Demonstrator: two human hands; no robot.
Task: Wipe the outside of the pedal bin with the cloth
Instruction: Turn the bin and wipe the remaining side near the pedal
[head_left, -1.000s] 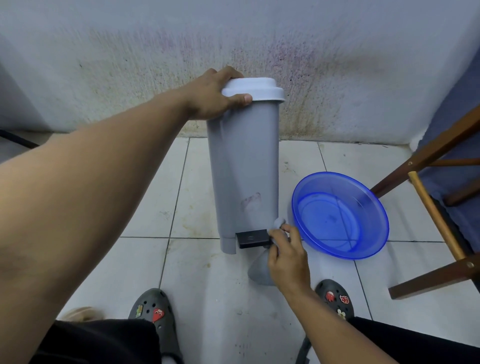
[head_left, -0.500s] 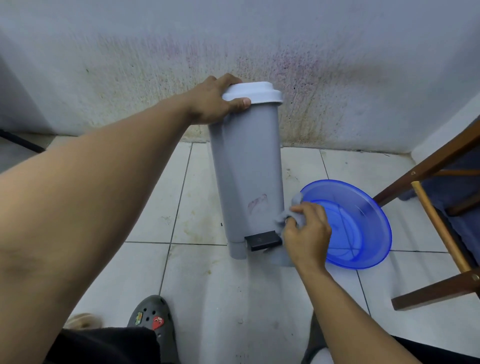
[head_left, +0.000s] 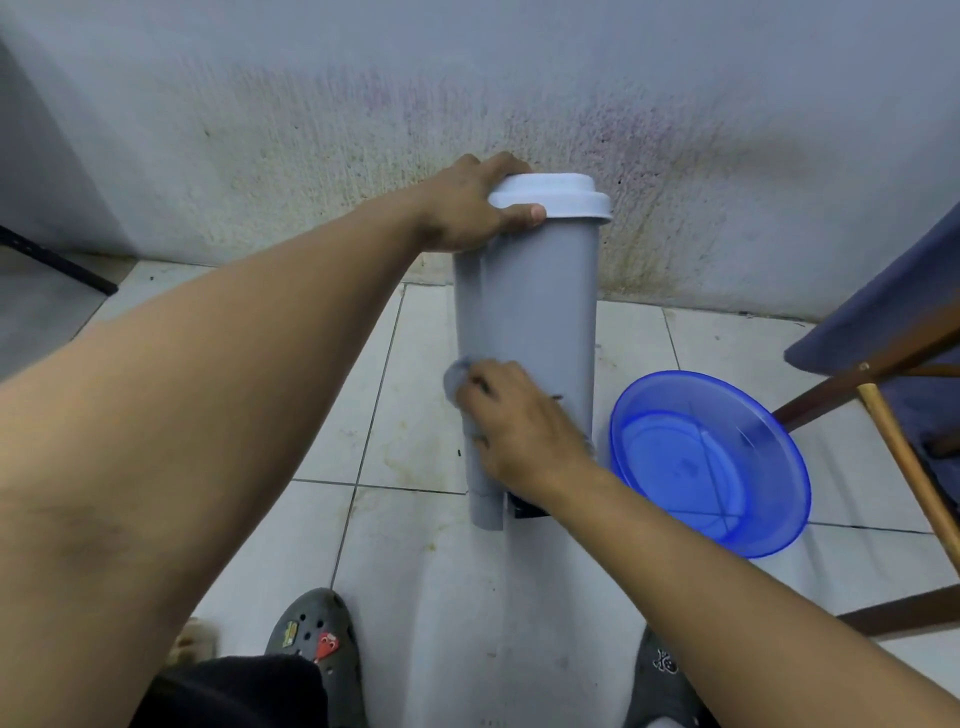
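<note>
While left hand (head_left: 470, 208) steadies pedal bin (head_left: 540, 312), cloth (head_left: 457, 379) under right hand (head_left: 519, 426)

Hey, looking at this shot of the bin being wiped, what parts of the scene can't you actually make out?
All in the head view:
- Cloth: mostly hidden under the right hand; only a blurred corner shows.
- Pedal: largely covered by the right wrist.
- Pedal bin back and far side: turned away from the camera.
- Basin: whether it holds water is unclear.
- Chair: cut off by the right edge.
- Left hand palm: pressed against the lid.
</note>
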